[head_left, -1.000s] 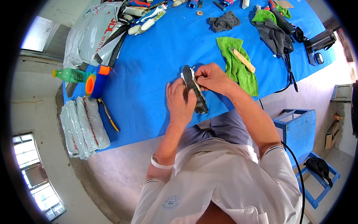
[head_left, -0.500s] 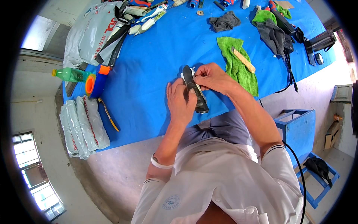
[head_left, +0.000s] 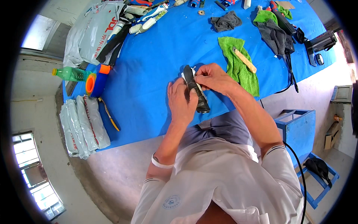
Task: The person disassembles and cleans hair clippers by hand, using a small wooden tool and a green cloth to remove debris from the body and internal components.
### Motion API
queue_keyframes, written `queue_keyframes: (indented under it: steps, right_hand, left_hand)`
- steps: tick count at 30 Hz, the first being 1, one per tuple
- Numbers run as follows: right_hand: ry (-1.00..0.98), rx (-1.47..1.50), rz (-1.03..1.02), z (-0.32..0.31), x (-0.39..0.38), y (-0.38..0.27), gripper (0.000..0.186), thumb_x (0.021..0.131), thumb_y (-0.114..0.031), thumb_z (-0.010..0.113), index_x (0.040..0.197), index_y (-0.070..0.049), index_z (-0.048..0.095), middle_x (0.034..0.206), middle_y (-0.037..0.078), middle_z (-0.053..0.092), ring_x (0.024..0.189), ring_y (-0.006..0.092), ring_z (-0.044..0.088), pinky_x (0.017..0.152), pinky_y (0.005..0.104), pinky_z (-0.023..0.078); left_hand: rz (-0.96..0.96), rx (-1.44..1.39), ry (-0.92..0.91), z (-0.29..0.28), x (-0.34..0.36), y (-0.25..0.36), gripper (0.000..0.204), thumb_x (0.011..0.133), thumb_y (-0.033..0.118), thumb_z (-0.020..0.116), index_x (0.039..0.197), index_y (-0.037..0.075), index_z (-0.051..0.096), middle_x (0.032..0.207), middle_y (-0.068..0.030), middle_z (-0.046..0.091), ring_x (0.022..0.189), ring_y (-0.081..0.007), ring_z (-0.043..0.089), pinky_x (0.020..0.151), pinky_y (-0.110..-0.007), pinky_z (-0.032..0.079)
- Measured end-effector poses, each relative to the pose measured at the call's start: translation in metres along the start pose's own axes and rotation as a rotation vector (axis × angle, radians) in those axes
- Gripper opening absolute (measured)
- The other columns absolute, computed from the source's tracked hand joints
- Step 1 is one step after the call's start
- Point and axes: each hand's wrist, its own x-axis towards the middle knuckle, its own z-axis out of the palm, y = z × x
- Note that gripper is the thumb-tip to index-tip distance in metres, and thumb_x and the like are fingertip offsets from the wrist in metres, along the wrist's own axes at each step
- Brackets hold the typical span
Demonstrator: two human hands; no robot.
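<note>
A long, dark, tube-like object with white material along its edges lies slantwise near the table's front edge. Its near end looks round, and its exact kind does not show. My left hand holds it from the left, with the thumb across its near half. At its upper right side, the fingers of my right hand are pinched together against the white edge. What lies between those fingertips is hidden.
A green cloth bearing a wooden-handled tool lies to the right. Grey plastic packets, a yellow-and-black toothbrush-like stick, a blue-orange tape dispenser and a green bottle sit left. A dark cloth lies farther back.
Both hands keep almost the same hold on the dark object. The whole view has shifted very slightly; nothing is taken up or let go.
</note>
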Motion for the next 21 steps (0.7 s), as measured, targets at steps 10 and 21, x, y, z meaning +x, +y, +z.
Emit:
queue_keyframes:
  steps: [10,21]
  right_hand:
    - [-0.022,0.052,-0.013,-0.0011,0.0011,0.0017,0.012,0.087,-0.007,0.065,0.078,0.001,0.062,0.068,0.004,0.059,0.059,0.0081,0.053,0.051,0.0231,0.041]
    - [-0.041,0.055,-0.039,-0.0014,-0.0018,0.0054,0.01,0.088,-0.007,0.065,0.087,0.003,0.065,0.073,0.004,0.061,0.063,0.0074,0.055,0.054,0.0223,0.042]
  left_hand:
    - [0.046,0.001,0.044,0.0026,-0.001,-0.0018,0.021,0.089,0.018,0.054,0.091,-0.003,0.053,0.114,-0.0208,0.057,0.106,-0.0383,0.053,0.109,-0.054,0.029]
    - [0.052,0.002,0.06,0.0029,-0.0008,-0.0013,0.019,0.089,0.016,0.053,0.092,-0.003,0.053,0.112,-0.0195,0.058,0.104,-0.0382,0.053,0.108,-0.053,0.03]
